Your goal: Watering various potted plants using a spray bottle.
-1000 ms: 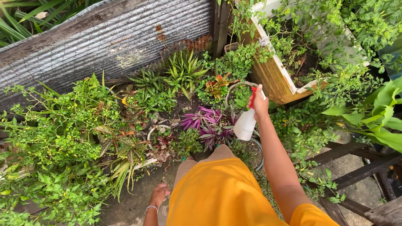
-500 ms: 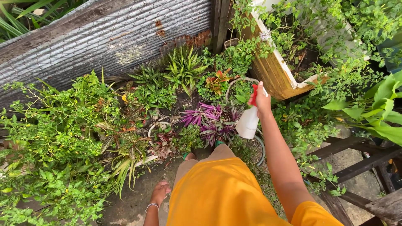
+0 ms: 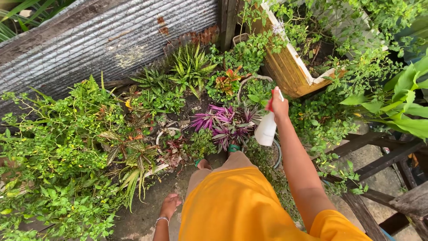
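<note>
Soft, even daylight fills the scene, bright without harsh sun; it seems to fall from above, as under an overcast sky. Shadows are faint and diffuse, gathering only in the dark soil between the plants and beneath the dark wooden slatted bench [image 3: 383, 156] at the right. The white plastic spray bottle [image 3: 266, 129] reads pale and nearly blown out, with little surface detail. The grey corrugated metal sheet [image 3: 111, 44] shows a mild pale sheen but no hard glare. Colours are saturated, notably the orange cloth [image 3: 236, 205]. Focus is sharp across the middle; leaves at the far corners look slightly soft and stretched by the wide lens, and straight lines bow near the edges.
</note>
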